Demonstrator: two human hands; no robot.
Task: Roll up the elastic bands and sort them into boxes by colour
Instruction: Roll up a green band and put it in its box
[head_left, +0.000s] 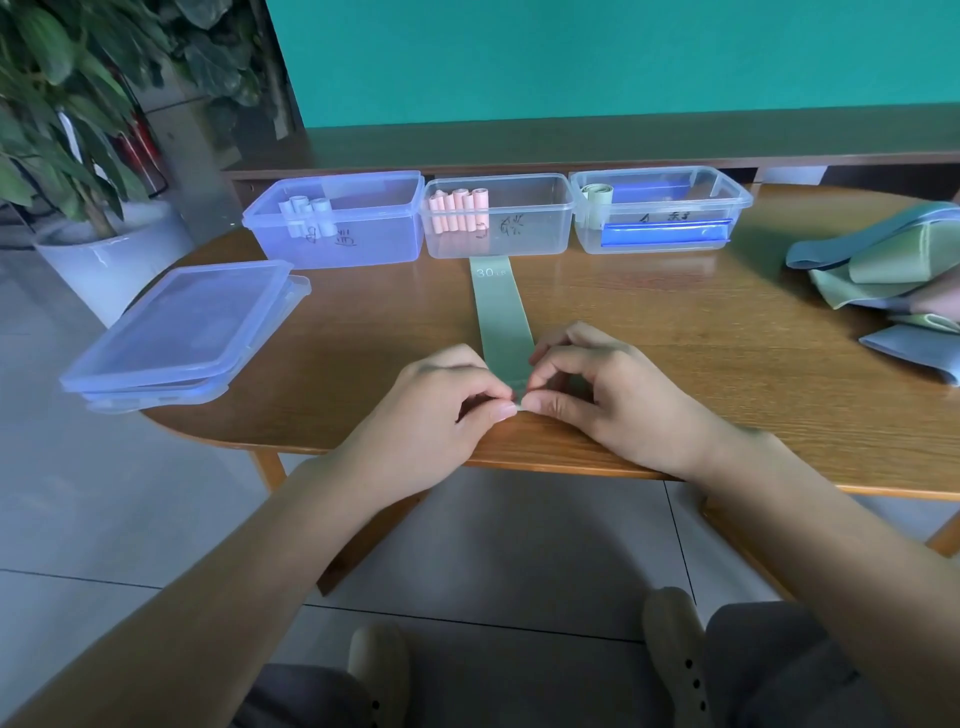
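Green band end pinched between fingers

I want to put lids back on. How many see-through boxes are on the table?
3, in a row at the table's far edge: the left box, the middle box, the right box.

Office-like rm; wooden table, potted plant, teal wall, tile floor.

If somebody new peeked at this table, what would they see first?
Probably the two hands, left hand and right hand, pinching the near end of a long green band that lies flat down the middle of the table. Behind it stand three clear boxes in a row, the middle box holding pink rolls.
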